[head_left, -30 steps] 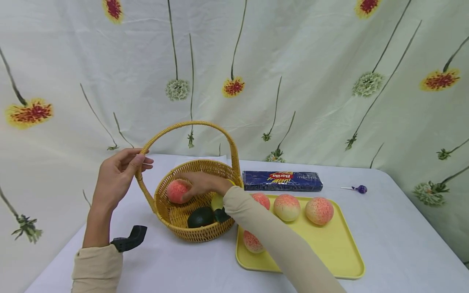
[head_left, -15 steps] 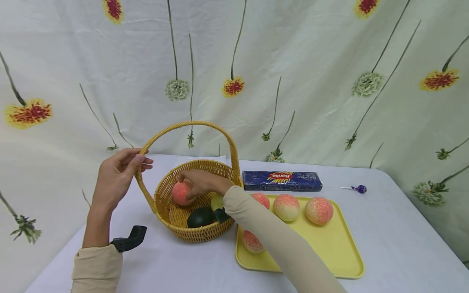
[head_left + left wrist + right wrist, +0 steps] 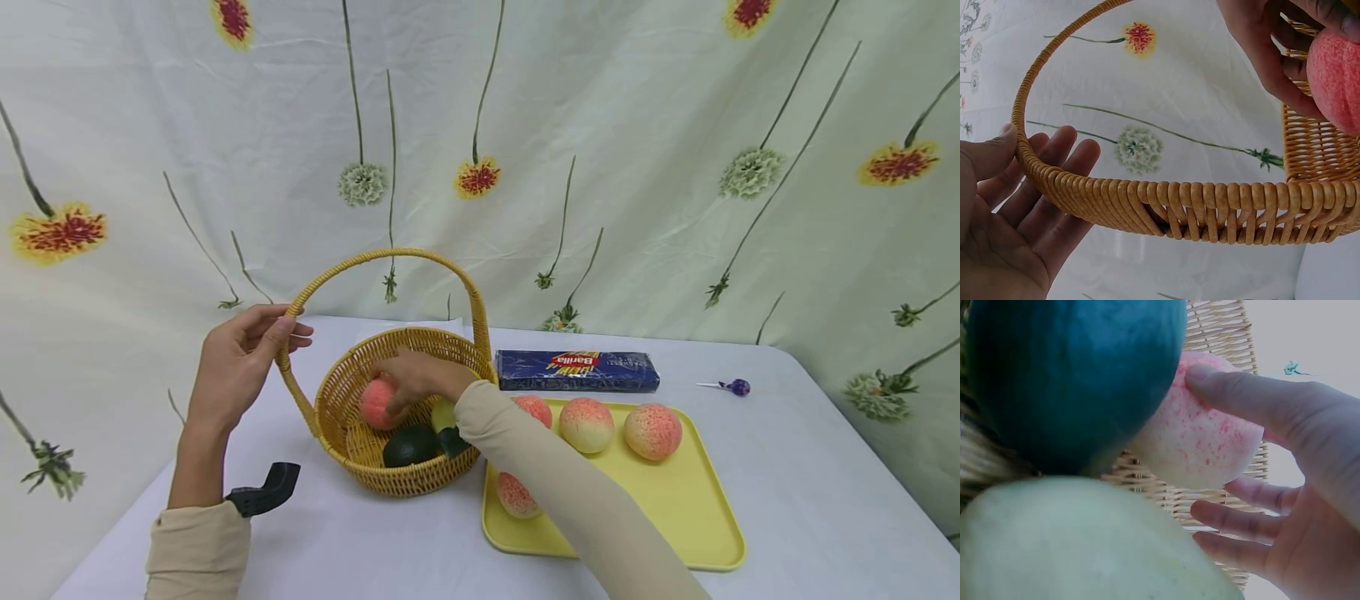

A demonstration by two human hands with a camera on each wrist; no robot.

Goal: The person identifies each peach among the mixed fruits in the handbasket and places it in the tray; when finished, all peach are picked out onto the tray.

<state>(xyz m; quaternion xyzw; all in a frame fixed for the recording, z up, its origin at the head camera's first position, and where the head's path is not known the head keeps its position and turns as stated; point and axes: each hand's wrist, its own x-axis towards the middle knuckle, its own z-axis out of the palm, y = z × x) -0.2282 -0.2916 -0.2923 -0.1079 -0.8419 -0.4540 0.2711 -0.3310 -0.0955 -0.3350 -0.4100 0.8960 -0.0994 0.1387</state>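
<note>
In the head view, a round wicker basket (image 3: 397, 481) with a tall arched handle (image 3: 405, 252) stands on the table. My left hand (image 3: 238, 367) pinches the left side of that handle, thumb in front and fingers behind. Inside the basket, my right hand (image 3: 420, 375) grips a pink peach (image 3: 377, 406). The right wrist view shows the thumb (image 3: 1235, 394) lying over the peach's top, its lower fingers spread beneath. A dark green avocado (image 3: 409, 446) and a yellow-green fruit (image 3: 444, 414) lie in the basket nearby, the latter partly hidden by the right wrist.
Right of the basket is a yellow tray (image 3: 675, 517) bearing several peaches, partly covered by the right sleeve (image 3: 570, 492). Behind it lies a blue Barilla spaghetti box (image 3: 577, 372), with a purple lollipop (image 3: 738, 387) farther right. A flowered cloth (image 3: 645, 167) hangs at the back.
The right hand has drawn the peach from the basket's left side slightly right and down toward its middle. The left hand and basket have stayed put.
</note>
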